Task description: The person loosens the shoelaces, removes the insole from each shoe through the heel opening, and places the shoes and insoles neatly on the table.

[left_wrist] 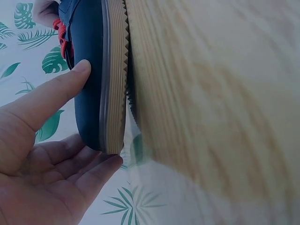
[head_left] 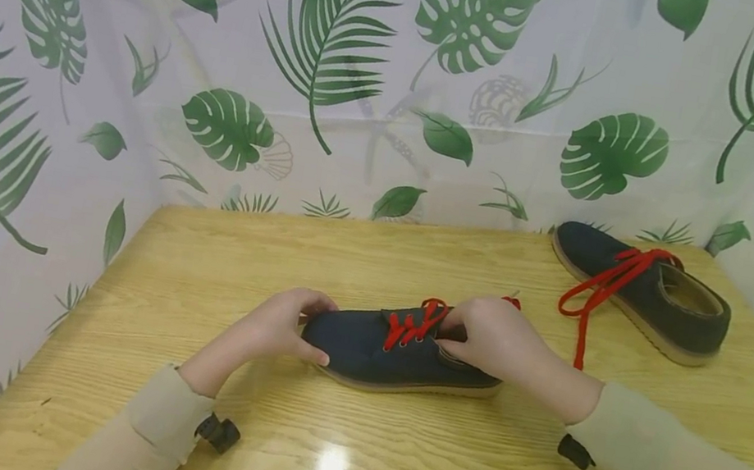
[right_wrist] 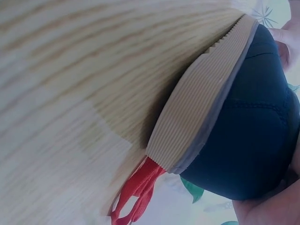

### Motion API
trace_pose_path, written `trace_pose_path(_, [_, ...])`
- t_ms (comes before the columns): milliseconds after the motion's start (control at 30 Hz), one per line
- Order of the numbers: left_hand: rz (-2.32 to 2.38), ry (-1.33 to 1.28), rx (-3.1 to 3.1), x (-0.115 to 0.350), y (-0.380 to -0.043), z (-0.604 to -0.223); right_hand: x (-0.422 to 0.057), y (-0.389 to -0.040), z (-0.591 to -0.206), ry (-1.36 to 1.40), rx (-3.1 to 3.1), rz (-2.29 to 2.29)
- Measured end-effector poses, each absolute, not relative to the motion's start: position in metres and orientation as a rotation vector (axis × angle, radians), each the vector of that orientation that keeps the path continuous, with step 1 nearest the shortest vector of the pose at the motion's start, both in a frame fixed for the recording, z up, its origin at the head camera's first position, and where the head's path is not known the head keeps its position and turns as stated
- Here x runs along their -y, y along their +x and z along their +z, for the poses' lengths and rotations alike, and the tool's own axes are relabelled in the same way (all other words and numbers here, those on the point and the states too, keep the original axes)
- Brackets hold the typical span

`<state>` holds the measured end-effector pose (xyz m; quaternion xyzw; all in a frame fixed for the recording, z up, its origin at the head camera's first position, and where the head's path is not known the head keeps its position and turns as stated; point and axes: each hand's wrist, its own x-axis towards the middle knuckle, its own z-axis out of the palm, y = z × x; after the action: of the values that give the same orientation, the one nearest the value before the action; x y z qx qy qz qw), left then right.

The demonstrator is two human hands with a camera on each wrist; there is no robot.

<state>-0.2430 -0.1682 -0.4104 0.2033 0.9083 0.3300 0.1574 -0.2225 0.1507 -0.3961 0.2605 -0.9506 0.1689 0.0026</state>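
Note:
A dark navy shoe point(head_left: 354, 348) with a tan sole lies sole down on the table, toe to the left. My left hand point(head_left: 272, 324) holds its toe. In the left wrist view, the thumb presses the upper and the other fingers curl round the toe end of the sole point(left_wrist: 115, 108). At the ankle opening, my right hand point(head_left: 501, 341) grips the shoe, its fingertips partly hidden inside. Red laces point(head_left: 406, 330) cross the eyelets. The right wrist view shows the heel point(right_wrist: 239, 150) close up, with a red lace loop point(right_wrist: 138, 187) beyond it.
Another navy shoe point(head_left: 687, 324) stands at the back right of the wooden table point(head_left: 283, 436), its toe toward the back left. Its red lace point(head_left: 583, 328) trails onto the wood. A white leaf-print sheet point(head_left: 357, 173) hangs behind the table and along its sides.

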Motion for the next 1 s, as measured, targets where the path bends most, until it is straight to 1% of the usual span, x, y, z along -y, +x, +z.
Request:
trace_pose_path(533, [0.939, 0.587, -2.598, 0.1680, -0.2439, -0.4131, -0.1502, -0.2180, -0.3981, 0.809, 2.982, 0.514])
trace_pose_path(700, [0.943, 0.587, -2.598, 0.1684, -0.2445, -0.4136, -0.1499, -0.2197, -0.3965, 0.837, 2.983, 0.484])
trace_pose_path(1000, [0.937, 0.585, -2.604, 0.1681, -0.2444, -0.4137, -0.1486, -0.2207, -0.3960, 0.808, 3.004, 0.461])
